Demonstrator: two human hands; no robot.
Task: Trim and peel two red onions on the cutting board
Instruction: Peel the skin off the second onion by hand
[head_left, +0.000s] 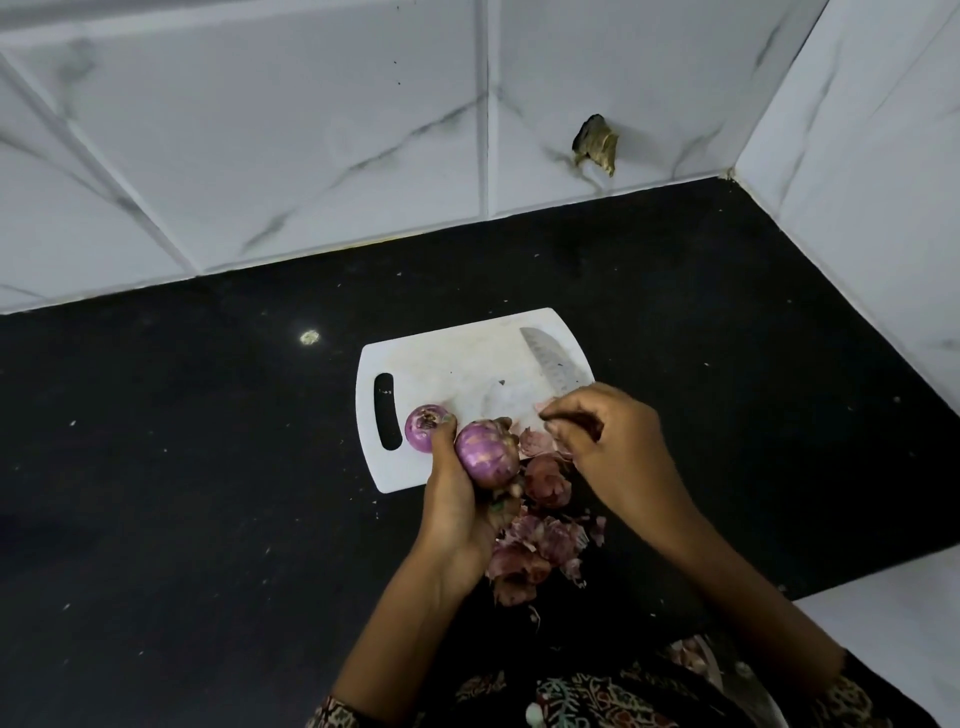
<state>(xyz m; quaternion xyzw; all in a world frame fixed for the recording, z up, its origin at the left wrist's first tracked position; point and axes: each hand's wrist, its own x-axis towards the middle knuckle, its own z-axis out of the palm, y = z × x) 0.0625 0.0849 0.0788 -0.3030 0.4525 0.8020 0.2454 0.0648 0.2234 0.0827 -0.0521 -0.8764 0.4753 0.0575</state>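
The white cutting board (457, 364) lies on the black countertop (208, 467), and I use it as the landmark for all places here. The left hand (457, 499) is at the near edge of the board and its fingers are curled around a peeled red onion (488, 453), which it holds a little above this edge. The thumb of this hand reaches toward the second red onion (423, 434); this one rests on the board just beside the handle slot (387, 410), with its trimmed end turned up. The right hand (608, 441) is over the near right corner of the board, apart from the left hand. Its fingertips are pressed together, and it seems to pinch a small pale piece of skin, but this piece is too small to be sure. A knife (553, 361) lies on the right part of the board, the blade pointing to the far side; the right hand covers its handle. A heap of onion skins (540, 540) spreads from the near right corner of the board onto the countertop toward the person
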